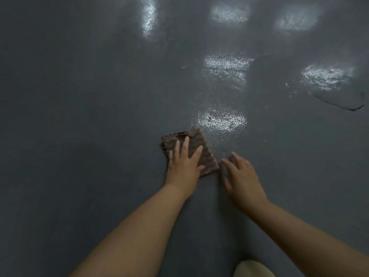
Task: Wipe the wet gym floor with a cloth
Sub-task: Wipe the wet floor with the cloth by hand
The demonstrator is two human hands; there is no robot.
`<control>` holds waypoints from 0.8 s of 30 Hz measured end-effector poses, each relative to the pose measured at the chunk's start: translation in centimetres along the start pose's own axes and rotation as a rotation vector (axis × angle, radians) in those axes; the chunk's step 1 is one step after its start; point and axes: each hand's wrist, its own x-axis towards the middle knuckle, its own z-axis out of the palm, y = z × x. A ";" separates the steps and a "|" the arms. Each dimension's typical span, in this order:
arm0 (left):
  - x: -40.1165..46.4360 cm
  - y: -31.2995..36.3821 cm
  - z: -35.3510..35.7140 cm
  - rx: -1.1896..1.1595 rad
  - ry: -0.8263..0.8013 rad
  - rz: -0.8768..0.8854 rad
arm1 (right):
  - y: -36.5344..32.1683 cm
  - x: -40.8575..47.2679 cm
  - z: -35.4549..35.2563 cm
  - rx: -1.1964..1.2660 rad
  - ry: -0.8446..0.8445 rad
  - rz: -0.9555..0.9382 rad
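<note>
Plainly the wiping is far from finished: the gym floor [79, 96] shows glistening wet patches from just beyond the cloth out to the far edge of view, with the nearest wet patch [221, 119] lying right at the cloth's far right corner. The brown cloth [197, 144], folded to a rough square, lies flat on the floor near the middle of the view. The left hand [184, 162] presses on it with fingers straight and spread, a flat wide grip that holds the cloth down rather than clutching it. The right hand [239, 174] sits just right of the cloth, fingers loosely extended and holding nothing; whether it touches the floor I cannot tell. The floor near the person and to the left looks matte and dry, so I judge that the patches farther off and to the far right all remain to be wiped
</note>
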 end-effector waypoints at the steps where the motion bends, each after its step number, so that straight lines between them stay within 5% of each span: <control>1: 0.7 0.3 0.5 0.070 -0.034 -0.005 | -0.2 0.2 0.1 -0.070 0.006 0.038; 7: 3.9 -0.6 1.1 0.237 0.002 -0.032 | -0.2 0.3 1.2 -0.161 -0.089 0.157; 15: 9.2 -1.4 -2.7 0.047 0.015 -0.381 | 2.0 -0.1 -1.3 0.014 -0.092 0.054; 24: 4.2 8.2 3.1 0.274 -0.104 0.289 | 3.9 -1.0 -0.8 0.176 0.127 0.161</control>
